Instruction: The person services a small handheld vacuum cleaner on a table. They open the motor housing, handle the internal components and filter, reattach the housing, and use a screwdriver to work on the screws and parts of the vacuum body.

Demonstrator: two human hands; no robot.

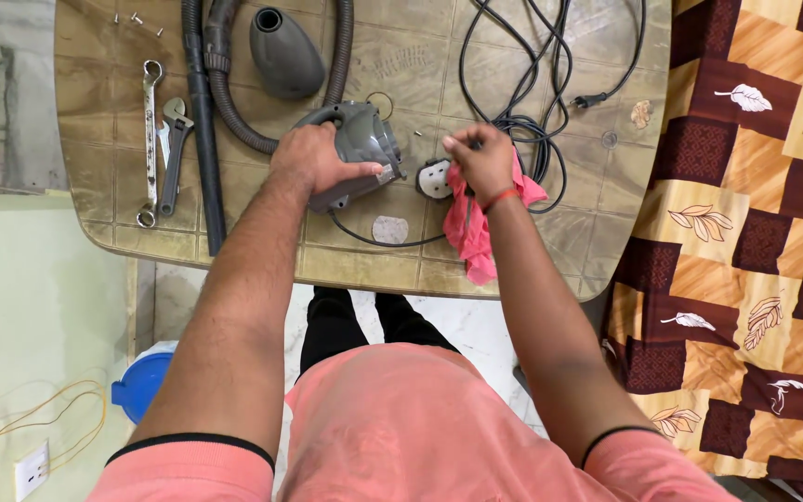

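both forearms reach out from me over the table (pixel 364 270). my left hand (pixel 313 160) is wrapped firmly around the grey vacuum body (pixel 364 139), pinning it to the tabletop. my right hand (pixel 483 160) pinches a pink cloth (pixel 471 232), fingers closed, just beside a small white part (pixel 434 178). farther off lie the hose (pixel 225 102), spanners (pixel 151 139) and black cord (pixel 522 56).
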